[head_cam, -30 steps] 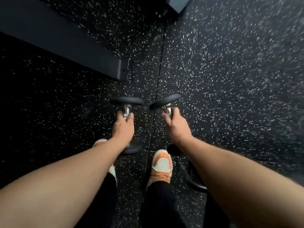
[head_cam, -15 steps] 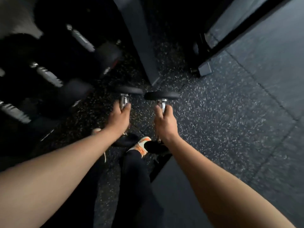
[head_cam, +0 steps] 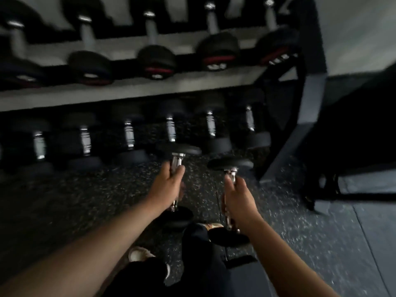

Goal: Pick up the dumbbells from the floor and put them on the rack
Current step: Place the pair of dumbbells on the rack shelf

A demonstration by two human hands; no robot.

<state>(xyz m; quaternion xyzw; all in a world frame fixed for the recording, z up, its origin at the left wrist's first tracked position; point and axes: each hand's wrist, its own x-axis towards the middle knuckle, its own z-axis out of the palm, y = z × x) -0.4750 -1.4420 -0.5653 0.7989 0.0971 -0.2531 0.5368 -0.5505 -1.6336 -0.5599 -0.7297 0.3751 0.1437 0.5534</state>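
I hold two small black dumbbells with chrome handles, one in each hand, both clear of the floor. My left hand [head_cam: 168,185] is wrapped around the handle of the left dumbbell [head_cam: 179,149]. My right hand [head_cam: 240,200] grips the handle of the right dumbbell [head_cam: 230,163], which sits a little lower and nearer me. Straight ahead stands the dark two-tier dumbbell rack [head_cam: 132,94]. Both dumbbells hang just in front of its lower tier, near the rack's right end. The picture is blurred by motion.
Several black dumbbells fill the rack's upper tier [head_cam: 156,58] and lower tier [head_cam: 211,127]. The rack's right upright and leg [head_cam: 308,108] stand close to my right hand. Below are speckled rubber floor [head_cam: 310,243], my dark trousers and my shoes [head_cam: 139,254].
My view has swung up from the floor to the rack, which now fills the top of the frame. Both hands keep their dumbbells and have come close to the lower tier.
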